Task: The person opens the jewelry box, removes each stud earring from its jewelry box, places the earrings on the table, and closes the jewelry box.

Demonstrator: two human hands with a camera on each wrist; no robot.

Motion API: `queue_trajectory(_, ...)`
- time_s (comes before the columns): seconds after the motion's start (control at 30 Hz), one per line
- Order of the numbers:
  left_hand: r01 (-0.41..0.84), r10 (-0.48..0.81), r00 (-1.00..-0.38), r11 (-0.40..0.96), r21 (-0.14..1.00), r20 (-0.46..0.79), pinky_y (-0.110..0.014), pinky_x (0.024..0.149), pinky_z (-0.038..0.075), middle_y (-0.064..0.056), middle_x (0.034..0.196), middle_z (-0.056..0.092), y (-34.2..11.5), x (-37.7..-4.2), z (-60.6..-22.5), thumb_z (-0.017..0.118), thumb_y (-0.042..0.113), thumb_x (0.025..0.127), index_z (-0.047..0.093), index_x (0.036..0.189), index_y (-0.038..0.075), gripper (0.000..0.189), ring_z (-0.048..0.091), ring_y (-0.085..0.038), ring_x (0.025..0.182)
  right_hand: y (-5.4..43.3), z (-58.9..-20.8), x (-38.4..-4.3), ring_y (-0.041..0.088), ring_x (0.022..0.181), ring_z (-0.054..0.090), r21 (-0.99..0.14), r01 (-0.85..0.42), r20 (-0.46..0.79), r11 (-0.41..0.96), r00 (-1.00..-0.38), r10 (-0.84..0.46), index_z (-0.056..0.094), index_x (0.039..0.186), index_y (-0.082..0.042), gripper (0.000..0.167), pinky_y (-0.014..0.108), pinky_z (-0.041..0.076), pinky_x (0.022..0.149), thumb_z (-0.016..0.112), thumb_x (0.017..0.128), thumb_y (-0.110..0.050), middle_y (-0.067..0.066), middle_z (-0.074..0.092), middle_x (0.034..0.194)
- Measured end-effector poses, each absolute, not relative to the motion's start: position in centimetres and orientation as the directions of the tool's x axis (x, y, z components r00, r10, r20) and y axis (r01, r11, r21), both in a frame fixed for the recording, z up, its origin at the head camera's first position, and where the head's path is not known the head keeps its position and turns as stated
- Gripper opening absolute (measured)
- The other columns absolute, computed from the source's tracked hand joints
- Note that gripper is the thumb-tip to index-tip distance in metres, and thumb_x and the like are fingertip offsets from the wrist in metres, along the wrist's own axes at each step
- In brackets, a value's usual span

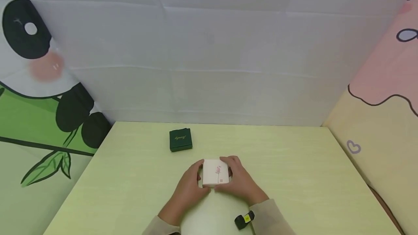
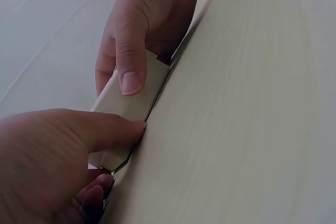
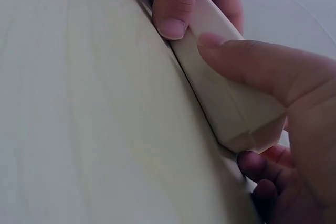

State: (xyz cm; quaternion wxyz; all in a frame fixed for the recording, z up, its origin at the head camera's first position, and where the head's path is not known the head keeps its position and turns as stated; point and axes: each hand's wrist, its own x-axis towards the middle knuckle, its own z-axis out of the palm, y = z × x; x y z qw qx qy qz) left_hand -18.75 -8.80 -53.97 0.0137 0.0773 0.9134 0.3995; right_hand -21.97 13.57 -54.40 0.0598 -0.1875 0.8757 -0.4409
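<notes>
Between both hands is a small white box (image 1: 210,174) with a pink flower print on its top, down at the table surface. My left hand (image 1: 191,184) grips its left side, thumb along the near face and fingers bent round the far side. From the right, my right hand (image 1: 240,182) holds the box the same way. In the left wrist view the thumbs press the near side of the box (image 2: 137,100). The right wrist view shows the plain near side of the box (image 3: 210,90) and part of its end; its underside is hidden.
A dark green box (image 1: 181,140) with gold lettering lies farther back, left of the white box. The pale yellow table (image 1: 294,169) ends at a whitish cloth wall (image 1: 209,46). Cartoon-printed panels stand at left and right. A black strap device sits at the right wrist.
</notes>
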Motion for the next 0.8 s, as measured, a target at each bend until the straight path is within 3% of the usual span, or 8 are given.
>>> queue_trajectory(0.13, 0.15, 0.177, -0.983, 0.671, 0.726, 0.039, -0.042, 0.095, 0.049, -0.008, 0.141, 0.054, -8.8, -18.7, -53.8, 0.088, 0.019, 0.077, 0.035, 0.158, 0.005, 0.097, 0.056, -0.019, 0.109, 13.6, -54.3, -21.9, 0.014, 0.108, 0.051, -0.796, -0.278, 0.057, 0.537, -0.918, -0.392, 0.046, 0.152, -0.022, 0.104, 0.032, 0.047, 0.091, 0.096, 0.065, -0.05, -0.004, 0.04, 0.142)
queue_trajectory(0.3, 0.162, 0.201, -0.979, 0.67, 0.725, 0.034, -0.052, 0.112, 0.039, -0.016, 0.156, 0.044, -8.8, -18.7, -53.6, 0.088, 0.022, 0.078, 0.032, 0.16, 0.004, 0.101, 0.047, -0.032, 0.138, 13.7, -54.0, -21.8, 0.014, 0.114, 0.052, -0.79, -0.306, 0.076, 0.532, -0.909, -0.409, 0.047, 0.151, -0.021, 0.104, 0.035, 0.047, 0.096, 0.096, 0.065, -0.052, -0.005, 0.038, 0.147)
queue_trajectory(0.53, 0.178, 0.211, -0.977, 0.693, 0.698, 0.04, -0.052, 0.113, 0.037, -0.015, 0.153, 0.047, -8.4, -18.5, -53.3, 0.089, 0.028, 0.075, 0.033, 0.159, 0.004, 0.104, 0.045, -0.034, 0.14, 13.7, -53.3, -21.4, 0.014, 0.12, 0.051, -0.739, -0.367, 0.086, 0.565, -0.883, -0.461, 0.043, 0.156, -0.021, 0.109, 0.041, 0.046, 0.1, 0.089, 0.066, -0.064, -0.007, 0.039, 0.152)
queue_trajectory(0.8, 0.195, 0.214, -0.975, 0.707, 0.68, 0.056, -0.053, 0.112, 0.038, -0.017, 0.152, 0.047, -8.3, -18.0, -53.1, 0.09, 0.033, 0.072, 0.032, 0.158, 0.002, 0.108, 0.046, -0.035, 0.138, 13.8, -52.6, -20.9, 0.011, 0.114, 0.054, -0.727, -0.404, 0.113, 0.555, -0.868, -0.484, 0.048, 0.154, -0.02, 0.103, 0.036, 0.047, 0.096, 0.09, 0.069, -0.06, -0.009, 0.046, 0.145)
